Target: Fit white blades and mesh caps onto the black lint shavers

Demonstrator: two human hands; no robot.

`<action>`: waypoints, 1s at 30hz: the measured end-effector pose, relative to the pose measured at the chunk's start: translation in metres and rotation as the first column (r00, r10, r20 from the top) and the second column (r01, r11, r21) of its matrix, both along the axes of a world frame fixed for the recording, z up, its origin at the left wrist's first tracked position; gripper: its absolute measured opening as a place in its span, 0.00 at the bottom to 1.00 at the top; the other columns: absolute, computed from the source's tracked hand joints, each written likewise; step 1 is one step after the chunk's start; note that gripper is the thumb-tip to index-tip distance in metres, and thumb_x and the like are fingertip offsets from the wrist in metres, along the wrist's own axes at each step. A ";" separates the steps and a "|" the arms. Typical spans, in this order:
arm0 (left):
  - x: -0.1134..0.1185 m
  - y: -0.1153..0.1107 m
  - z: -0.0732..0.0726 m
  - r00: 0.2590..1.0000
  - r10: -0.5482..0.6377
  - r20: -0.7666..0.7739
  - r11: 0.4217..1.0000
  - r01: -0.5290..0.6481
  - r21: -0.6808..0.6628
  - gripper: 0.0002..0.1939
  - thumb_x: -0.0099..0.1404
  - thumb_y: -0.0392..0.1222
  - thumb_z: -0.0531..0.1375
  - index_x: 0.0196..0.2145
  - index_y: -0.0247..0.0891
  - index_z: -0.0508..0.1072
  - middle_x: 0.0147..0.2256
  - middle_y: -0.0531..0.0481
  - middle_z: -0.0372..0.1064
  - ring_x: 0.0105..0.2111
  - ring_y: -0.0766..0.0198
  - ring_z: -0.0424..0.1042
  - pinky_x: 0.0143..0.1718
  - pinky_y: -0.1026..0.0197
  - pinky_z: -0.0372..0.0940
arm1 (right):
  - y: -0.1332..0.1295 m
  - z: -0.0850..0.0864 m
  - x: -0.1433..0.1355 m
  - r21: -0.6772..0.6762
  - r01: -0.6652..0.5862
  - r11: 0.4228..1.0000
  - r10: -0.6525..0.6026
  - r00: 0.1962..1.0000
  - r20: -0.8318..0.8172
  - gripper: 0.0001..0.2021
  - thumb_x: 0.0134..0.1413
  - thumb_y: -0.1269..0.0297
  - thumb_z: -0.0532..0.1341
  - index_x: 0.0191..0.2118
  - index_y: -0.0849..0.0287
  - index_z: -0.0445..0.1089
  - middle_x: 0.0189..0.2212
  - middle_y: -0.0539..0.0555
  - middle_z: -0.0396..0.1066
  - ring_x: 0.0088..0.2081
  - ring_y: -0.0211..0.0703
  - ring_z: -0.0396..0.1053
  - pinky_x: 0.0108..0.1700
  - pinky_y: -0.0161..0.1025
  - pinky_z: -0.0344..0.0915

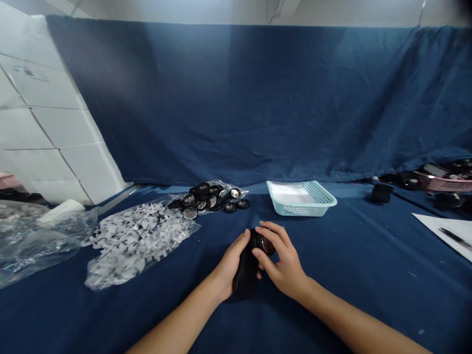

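Observation:
My left hand (229,268) is wrapped around a long black object (246,273), its thumb along the upper left side. My right hand (282,258) grips a round black piece with a shiny, coppery face (266,244) between thumb and fingers, at the upper end of the black object. Whether the two pieces are joined cannot be made out. Beyond my hands lies a pile of round black parts (212,196), some with silvery faces, on clear plastic. To the left, a clear bag (136,241) holds many small white pieces.
A light teal basket (304,209) with white lining stands behind my right hand. White paper (448,231) with a black pen (455,237) lies far right, near a pink basket (444,184) and a black block (381,193). Blue cloth (236,103) hangs behind.

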State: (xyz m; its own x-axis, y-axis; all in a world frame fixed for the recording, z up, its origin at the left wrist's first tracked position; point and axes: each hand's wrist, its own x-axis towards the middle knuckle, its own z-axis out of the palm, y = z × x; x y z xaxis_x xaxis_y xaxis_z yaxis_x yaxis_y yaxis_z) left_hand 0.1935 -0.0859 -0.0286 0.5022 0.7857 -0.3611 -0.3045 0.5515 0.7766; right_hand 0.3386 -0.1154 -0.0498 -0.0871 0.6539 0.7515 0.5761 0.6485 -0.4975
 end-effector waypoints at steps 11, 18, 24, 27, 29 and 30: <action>-0.003 0.005 -0.003 0.999 -0.047 0.013 0.999 0.047 0.005 0.27 0.64 0.62 0.54 0.36 0.31 0.75 0.20 0.48 0.70 0.18 0.65 0.70 0.20 0.66 0.66 | 0.002 -0.003 0.001 -0.086 -0.074 0.994 0.075 0.997 0.002 0.24 0.63 0.65 0.52 0.64 0.53 0.52 0.62 0.57 0.52 0.64 0.50 0.52 0.63 0.52 0.56; -0.004 0.002 0.004 0.998 -0.034 -0.056 0.999 0.032 -0.033 0.29 0.64 0.63 0.53 0.36 0.31 0.74 0.18 0.49 0.70 0.15 0.65 0.69 0.17 0.67 0.63 | 0.002 -0.001 0.005 -0.031 0.048 0.998 -0.048 0.999 -0.024 0.23 0.58 0.64 0.58 0.59 0.55 0.58 0.56 0.59 0.59 0.58 0.52 0.58 0.59 0.52 0.60; -0.005 0.001 0.003 0.998 -0.030 -0.062 0.999 0.027 -0.042 0.28 0.63 0.64 0.54 0.37 0.32 0.74 0.18 0.50 0.70 0.15 0.65 0.69 0.16 0.68 0.62 | 0.000 0.005 0.007 -0.001 0.082 0.997 -0.082 0.997 -0.007 0.20 0.55 0.65 0.62 0.54 0.55 0.64 0.50 0.59 0.65 0.52 0.51 0.64 0.54 0.50 0.64; -0.005 0.000 0.005 0.998 -0.027 -0.061 0.999 0.025 -0.041 0.28 0.63 0.64 0.54 0.34 0.32 0.74 0.17 0.49 0.70 0.15 0.65 0.69 0.16 0.68 0.62 | -0.001 0.007 0.008 0.012 0.055 0.998 -0.055 0.998 0.009 0.20 0.55 0.66 0.62 0.54 0.55 0.64 0.51 0.58 0.64 0.53 0.51 0.63 0.54 0.50 0.64; -0.005 0.001 0.005 0.998 -0.039 -0.055 0.999 0.037 -0.036 0.29 0.63 0.64 0.53 0.32 0.31 0.74 0.17 0.48 0.70 0.15 0.66 0.69 0.16 0.68 0.62 | -0.001 0.008 0.011 0.035 0.017 0.999 -0.019 0.999 0.039 0.21 0.54 0.68 0.62 0.55 0.54 0.64 0.52 0.58 0.64 0.53 0.50 0.63 0.54 0.50 0.64; -0.005 0.002 0.005 0.998 -0.048 -0.050 0.998 0.047 -0.033 0.29 0.64 0.63 0.52 0.32 0.31 0.74 0.17 0.48 0.70 0.15 0.66 0.69 0.16 0.68 0.63 | -0.001 0.009 0.012 0.049 -0.008 0.999 0.005 0.998 0.055 0.22 0.54 0.69 0.62 0.56 0.55 0.64 0.53 0.58 0.64 0.53 0.50 0.63 0.54 0.50 0.64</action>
